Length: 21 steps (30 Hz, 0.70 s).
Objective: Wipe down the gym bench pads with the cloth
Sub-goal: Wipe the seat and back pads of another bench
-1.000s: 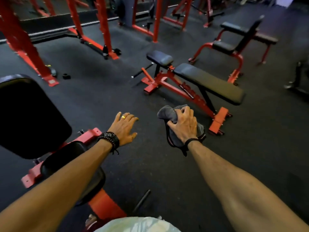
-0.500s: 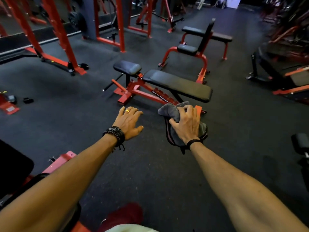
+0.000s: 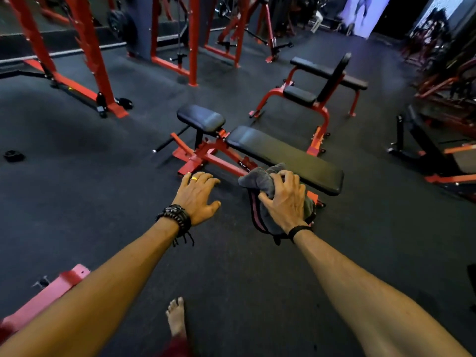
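From the head camera, the view has swung further right and moved forward since half a second ago: the flat bench (image 3: 260, 150) now lies closer, just beyond the hands, the red frame piece (image 3: 49, 289) at near left has shrunk to a short corner, and a bare foot (image 3: 176, 316) has come into sight at the bottom. Both arms stay stretched forward as before. The right hand (image 3: 286, 199) grips the grey cloth (image 3: 257, 180), fingers curled over the bunched fabric, which hangs below the palm with a dark red-edged border; the cloth is held in the air in front of the near end of the long back pad (image 3: 288, 155), not clearly touching it. The left hand (image 3: 197, 195) is released, fingers spread and loosely bent, holding nothing, with a yellow ring (image 3: 194, 178) and dark bead bracelets (image 3: 176, 217) at the wrist. The small seat pad (image 3: 201, 118) stands at the bench's far left end. Farther right is a second bench (image 3: 319, 91) with an upright back. Red rack posts (image 3: 85, 47) line the far left, and a small dark object (image 3: 13, 155) lies on the black floor (image 3: 77, 202) at left. More blurred machines crowd the far right.
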{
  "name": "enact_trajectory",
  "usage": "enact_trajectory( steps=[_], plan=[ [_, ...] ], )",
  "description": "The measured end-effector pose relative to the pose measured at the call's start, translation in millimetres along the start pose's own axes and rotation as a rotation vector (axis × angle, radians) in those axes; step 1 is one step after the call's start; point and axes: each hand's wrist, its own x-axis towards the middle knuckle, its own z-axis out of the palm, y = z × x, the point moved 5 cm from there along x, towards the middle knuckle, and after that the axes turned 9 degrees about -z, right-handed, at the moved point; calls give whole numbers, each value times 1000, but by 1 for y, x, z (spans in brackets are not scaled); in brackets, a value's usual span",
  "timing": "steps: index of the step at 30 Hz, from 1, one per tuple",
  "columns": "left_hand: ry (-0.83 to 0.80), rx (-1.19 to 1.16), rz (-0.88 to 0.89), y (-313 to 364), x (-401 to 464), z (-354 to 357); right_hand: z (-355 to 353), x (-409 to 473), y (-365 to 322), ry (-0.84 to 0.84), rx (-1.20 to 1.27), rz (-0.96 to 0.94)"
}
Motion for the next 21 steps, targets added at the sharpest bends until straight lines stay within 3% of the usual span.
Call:
enact_trajectory(
  steps=[10, 21],
  plan=[
    [1, 8, -39, -138, 176, -58, 122, 198, -65, -40, 179, 117],
    [-45, 42, -26, -254, 361, -48, 267, 354, -72, -75, 202, 109]
  ],
)
